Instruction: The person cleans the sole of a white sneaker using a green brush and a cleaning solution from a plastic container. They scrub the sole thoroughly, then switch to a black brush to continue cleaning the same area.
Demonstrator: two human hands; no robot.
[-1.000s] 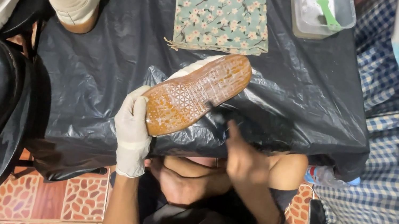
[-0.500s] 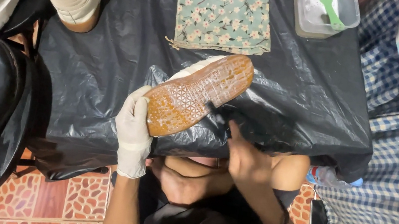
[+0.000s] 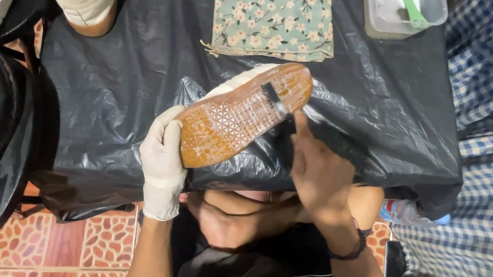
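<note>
Cream shoe with amber rubber sole point(image 3: 240, 117): sole-up over black plastic sheet point(image 3: 137, 73), heel gripped by white-gloved left hand point(image 3: 162, 154). Bare right hand point(image 3: 318, 170) grips small dark brush point(image 3: 276, 100) against sole.

Gloved left hand point(image 3: 163, 157) holds shoe point(image 3: 242, 114); right hand point(image 3: 318, 170) brushes sole.

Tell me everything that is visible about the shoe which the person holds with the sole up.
The shoe lies sole up, slanting from lower left to upper right above black plastic sheeting. Its sole looks like amber-brown, glossy rubber with a fine geometric tread; a strip of pale cream upper shows along the upper edge. The gloved left hand grips the lower left end. The bare right hand presses a small dark brush on the sole near the upper right end.
</note>
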